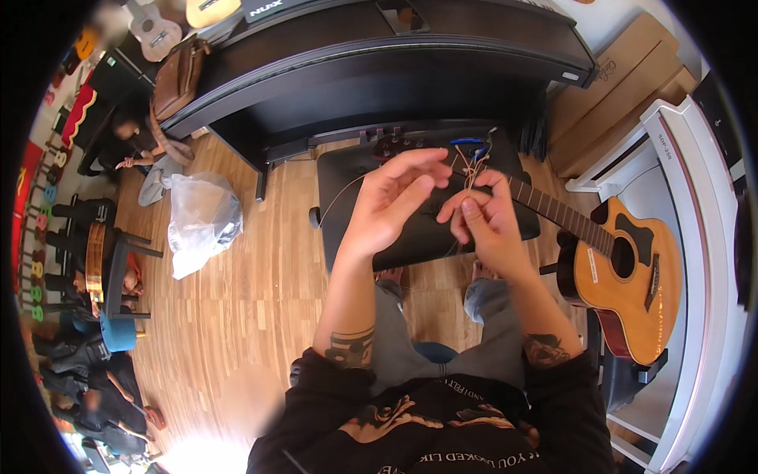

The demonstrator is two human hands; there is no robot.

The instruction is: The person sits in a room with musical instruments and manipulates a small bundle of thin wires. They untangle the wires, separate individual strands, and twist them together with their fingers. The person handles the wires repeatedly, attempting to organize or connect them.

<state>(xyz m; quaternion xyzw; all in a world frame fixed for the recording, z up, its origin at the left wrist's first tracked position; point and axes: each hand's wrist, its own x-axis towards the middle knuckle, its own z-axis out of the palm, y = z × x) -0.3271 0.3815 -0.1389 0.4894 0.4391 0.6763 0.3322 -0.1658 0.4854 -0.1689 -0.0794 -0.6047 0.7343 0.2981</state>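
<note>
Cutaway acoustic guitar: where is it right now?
In the head view, the cutaway acoustic guitar is on the right, its neck reaching past the right hand over the black padded bench.

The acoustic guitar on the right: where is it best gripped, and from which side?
Probably by the neck, just short of the body, coming from above on the person's near side. That stretch is slim, faces up and lies uncovered between the right hand and the body, which looks too wide for one hand, with the white frame close on its far side.
</note>
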